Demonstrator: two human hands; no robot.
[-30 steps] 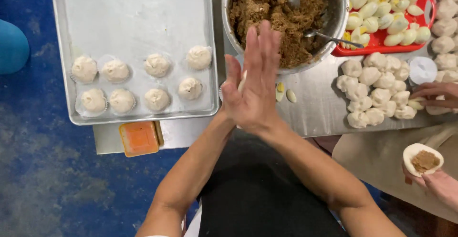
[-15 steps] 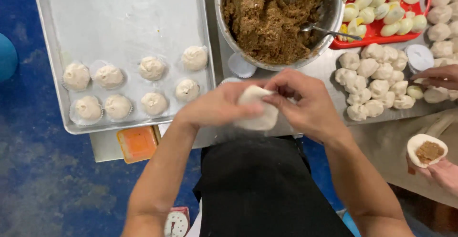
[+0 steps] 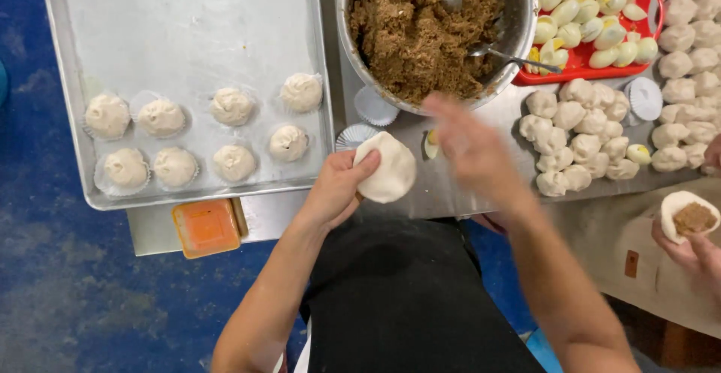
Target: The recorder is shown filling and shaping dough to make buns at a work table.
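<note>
**dumplingfan:** Eight filled buns [image 3: 174, 166] sit on the steel tray [image 3: 188, 27] so far. Left hand [image 3: 336, 191] cups a flattened dough round [image 3: 387, 167] over the table edge, fingers curled under it, thumb on top.

**steamy_bao:** Looks smooth, pale, floppy. Thin dough like that could tear or slide off, I reckon. Right hand [image 3: 469, 144] is a blur near the filling bowl [image 3: 518, 20]; looks spread and empty, but can't tell for sure.

Steel table [image 3: 443, 193] bears baking tray [image 3: 188, 12], bowl [image 3: 518, 27], dough balls [image 3: 578, 136] (piled).
</note>
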